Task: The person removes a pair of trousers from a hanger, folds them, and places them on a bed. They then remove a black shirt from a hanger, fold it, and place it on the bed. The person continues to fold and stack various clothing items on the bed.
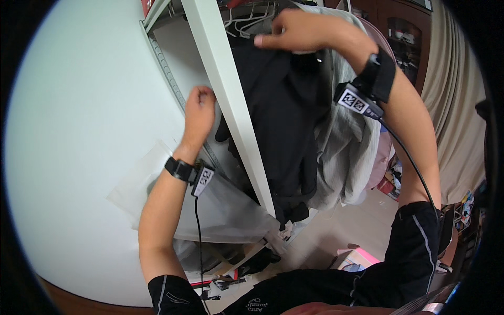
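My right hand (301,31) is at the top of a clothes rack, over the shoulder of a black garment (281,114). Its thumb points left and its fingers curl; blur hides whether it grips anything. White hangers (254,19) show just left of it. Lower down, my left hand (199,112) is curled beside the rack's white post (230,106), on the wall side. I see nothing in its fingers, though the post's edge is very close. A light grey garment (346,157) hangs to the right of the black one.
A white wall (78,138) rises along the left. Translucent plastic sheeting (232,212) covers things low on the rack. Cables run from a tagged device on each wrist. A pink-edged box (358,260) stands on the tiled floor (354,220). Beige curtains (453,98) hang at right.
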